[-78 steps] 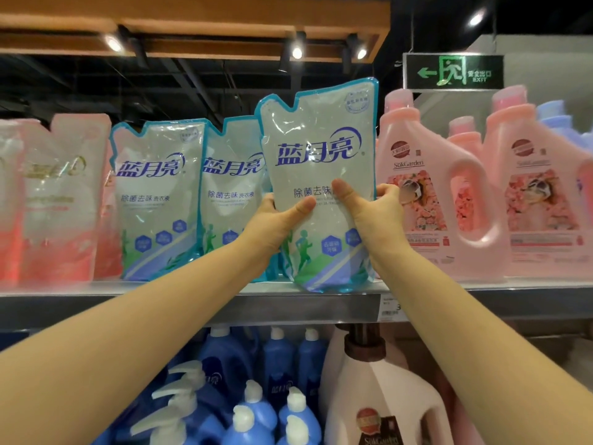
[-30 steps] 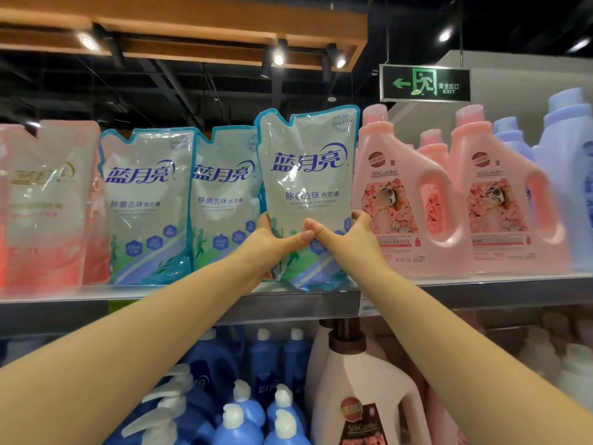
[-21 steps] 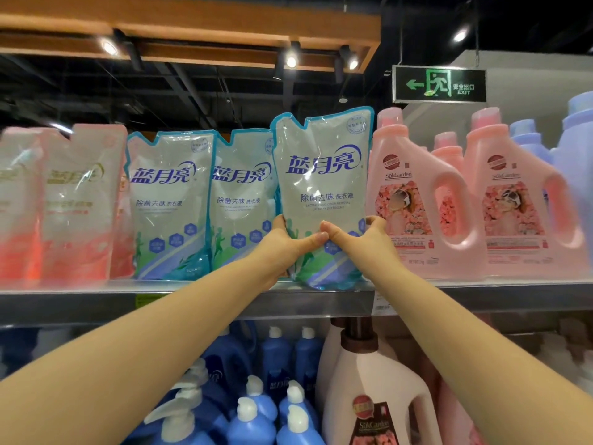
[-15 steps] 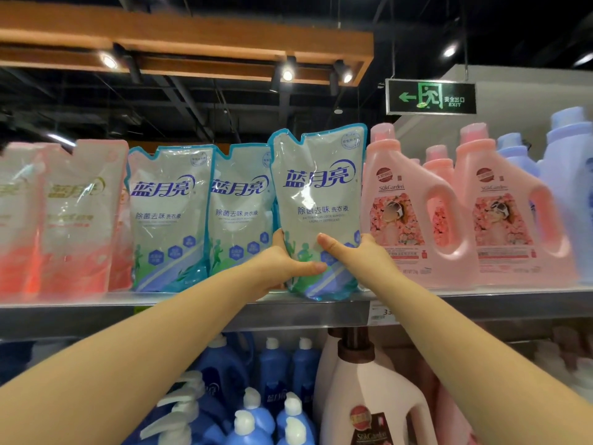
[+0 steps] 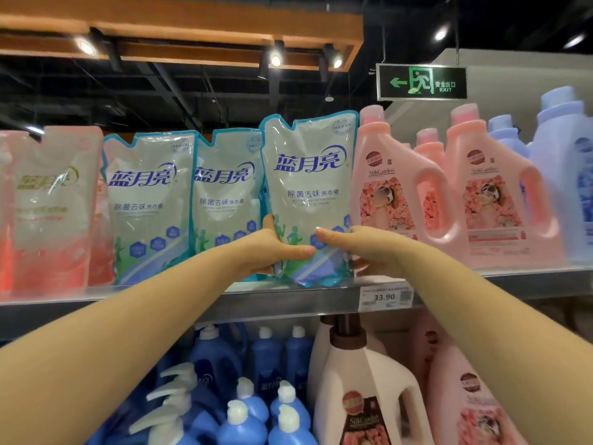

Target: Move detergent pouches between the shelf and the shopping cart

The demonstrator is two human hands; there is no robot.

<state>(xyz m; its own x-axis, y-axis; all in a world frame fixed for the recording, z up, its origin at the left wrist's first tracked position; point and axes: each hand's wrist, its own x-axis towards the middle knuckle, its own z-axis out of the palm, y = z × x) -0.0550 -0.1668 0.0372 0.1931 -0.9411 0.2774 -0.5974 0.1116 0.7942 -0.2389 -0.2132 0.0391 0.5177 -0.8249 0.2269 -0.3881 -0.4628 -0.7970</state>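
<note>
A detergent pouch [image 5: 309,187] is held upright on the top shelf [image 5: 282,298] by both hands.

Its lower part is clasped by the left hand [image 5: 272,248] and the right hand [image 5: 359,247], thumbs laid across the front, its base resting at the shelf edge. It is flanked by a matching pouch [image 5: 224,200] on the left and a pink detergent jug [image 5: 394,191] on the right. A price tag [image 5: 385,297] reading 33.90 is fixed just below.

Supermarket aisle — stocked shelf [image 5: 288,300], price tag [image 5: 385,297], exit sign [image 5: 421,82]
</note>
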